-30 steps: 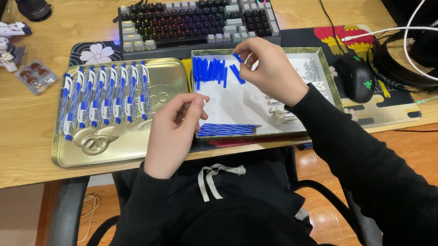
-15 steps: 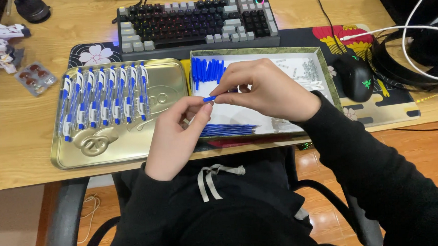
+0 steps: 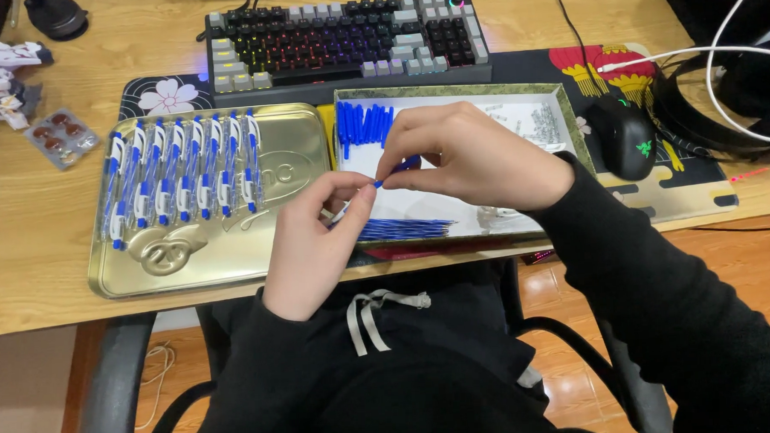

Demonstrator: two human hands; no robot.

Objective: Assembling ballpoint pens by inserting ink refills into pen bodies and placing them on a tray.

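Left hand (image 3: 313, 236) and right hand (image 3: 468, 154) pinching one small blue pen part (image 3: 404, 165) between fingertips, just above the white-lined box (image 3: 569, 116) of loose parts, finished pens (image 3: 183, 177) rowed on the gold tin lid (image 3: 289, 160) alongside for easy reach.

Between the hands sits a small blue plastic pen part (image 3: 406, 164). Left of the hands, a gold metal tin lid (image 3: 290, 173) carries clear pens with blue and white trim (image 3: 183, 177). Beyond the hands, blue pen pieces (image 3: 363, 123) lie in a white-floored, green-rimmed box (image 3: 449, 92). The wooden desk (image 3: 36, 246) is light tan; the sleeves are black.
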